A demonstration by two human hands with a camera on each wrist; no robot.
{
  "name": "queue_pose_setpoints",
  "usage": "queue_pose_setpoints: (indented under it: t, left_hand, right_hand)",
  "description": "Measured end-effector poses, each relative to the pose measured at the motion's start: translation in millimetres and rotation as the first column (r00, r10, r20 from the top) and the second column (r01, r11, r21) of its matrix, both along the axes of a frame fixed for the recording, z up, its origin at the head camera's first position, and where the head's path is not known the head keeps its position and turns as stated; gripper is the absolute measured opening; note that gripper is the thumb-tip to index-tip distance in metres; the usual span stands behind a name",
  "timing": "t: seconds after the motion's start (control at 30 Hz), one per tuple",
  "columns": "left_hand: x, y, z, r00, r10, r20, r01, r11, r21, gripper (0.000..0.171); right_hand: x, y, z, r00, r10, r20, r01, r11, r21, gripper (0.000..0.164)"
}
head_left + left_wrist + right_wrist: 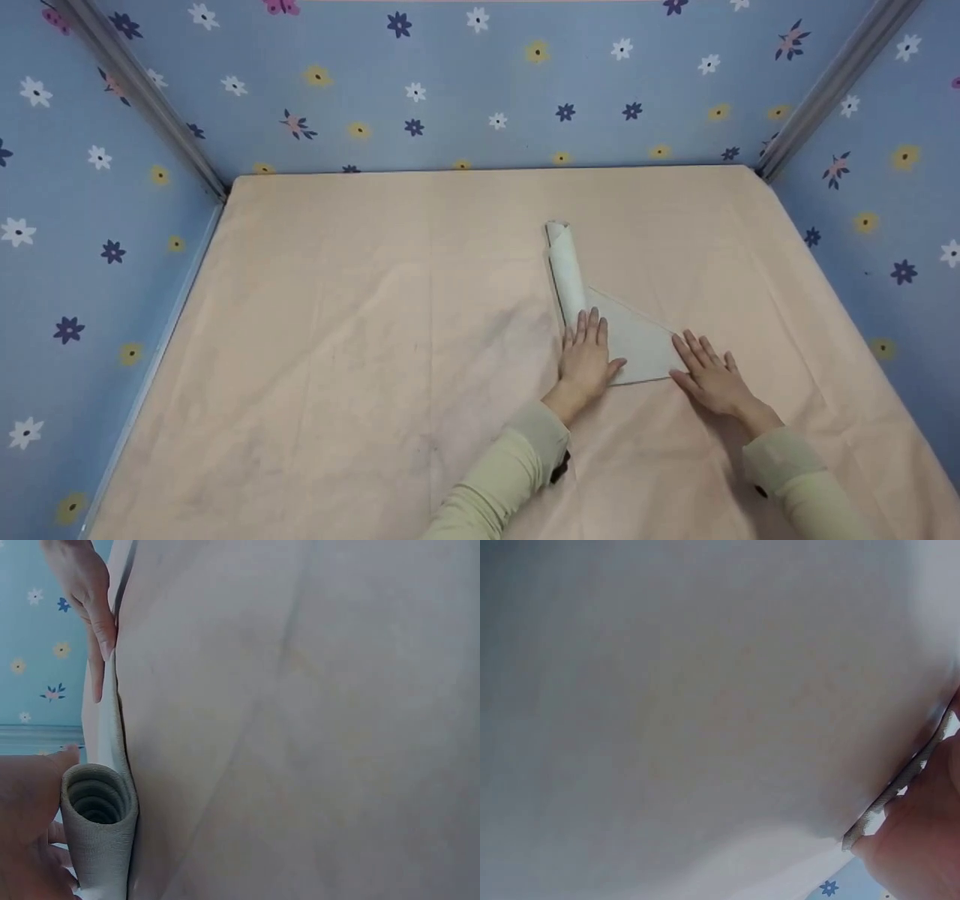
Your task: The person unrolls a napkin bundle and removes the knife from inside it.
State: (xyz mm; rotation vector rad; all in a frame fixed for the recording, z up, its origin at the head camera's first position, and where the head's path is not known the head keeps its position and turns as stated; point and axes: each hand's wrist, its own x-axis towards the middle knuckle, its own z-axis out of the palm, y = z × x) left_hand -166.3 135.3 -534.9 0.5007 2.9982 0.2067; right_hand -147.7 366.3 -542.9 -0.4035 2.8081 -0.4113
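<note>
A pale grey-green cloth (637, 345) lies partly rolled on the right half of the table. Its rolled part (568, 270) slants away toward the back, and the flat part spreads to the right. My left hand (586, 364) rests along the near end of the roll with fingers straight and thumb out over the flat cloth. Layers coil inside the roll's open end (97, 796) in the left wrist view, beside that hand. At the cloth's right edge my right hand (712, 375) presses flat, fingers extended. The right wrist view shows its fingers along the cloth's thin edge (889, 795).
A peach sheet (315, 337) with creases and faint grey smudges covers the table. Blue flowered panels (450, 75) stand at the back and both sides, with grey metal posts (142, 90) at the back corners.
</note>
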Motion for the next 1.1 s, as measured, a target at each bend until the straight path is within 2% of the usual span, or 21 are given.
queue_pose_setpoints:
  t: [0.63,1.1]
  left_hand:
    - [1.0,-9,-7.8,1.000,-0.004,0.020,0.005,0.998,-0.055,0.077]
    - [0.4,-19,-9.7,0.999,-0.026,0.035,0.026,1.000,-0.001,0.073]
  right_hand:
    - [-0.4,1,1.2,1.000,0.011,0.000,-0.011,1.000,-0.008,0.063]
    - [1.4,0,1.3,1.000,0.009,-0.017,-0.009,1.000,-0.011,0.062]
